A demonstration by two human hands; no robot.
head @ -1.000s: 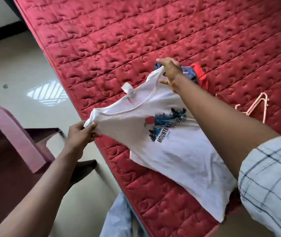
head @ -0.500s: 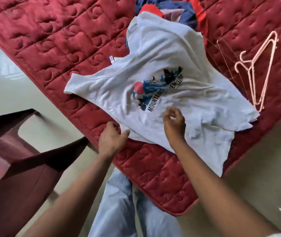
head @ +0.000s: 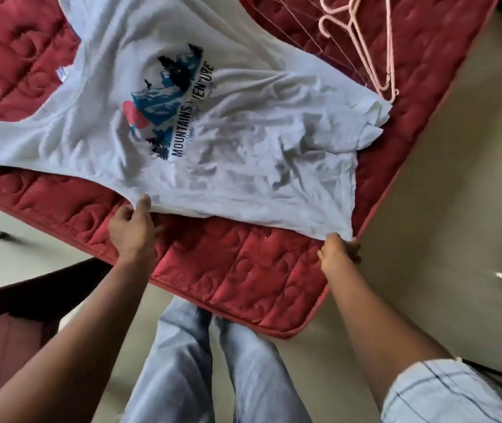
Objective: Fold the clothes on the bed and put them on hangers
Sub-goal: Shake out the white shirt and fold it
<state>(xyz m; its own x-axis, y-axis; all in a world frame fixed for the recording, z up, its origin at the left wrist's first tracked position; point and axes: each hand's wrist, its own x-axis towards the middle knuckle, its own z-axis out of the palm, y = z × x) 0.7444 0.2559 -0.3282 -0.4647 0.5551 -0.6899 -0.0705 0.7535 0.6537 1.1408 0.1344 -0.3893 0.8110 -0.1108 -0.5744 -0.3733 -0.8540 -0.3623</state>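
Spreading apart since half a second ago, your left hand (head: 134,228) now pinches the side edge and your right hand (head: 338,250) the hem corner of the white T-shirt (head: 243,166) lying print-up on the red bed (head: 243,270); flattening looks nearly done, so next fold one side inward.

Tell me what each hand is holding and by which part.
Both hold the white T-shirt: the left hand pinches its near side edge just below the sleeve, the right hand grips the near hem corner at the mattress edge.
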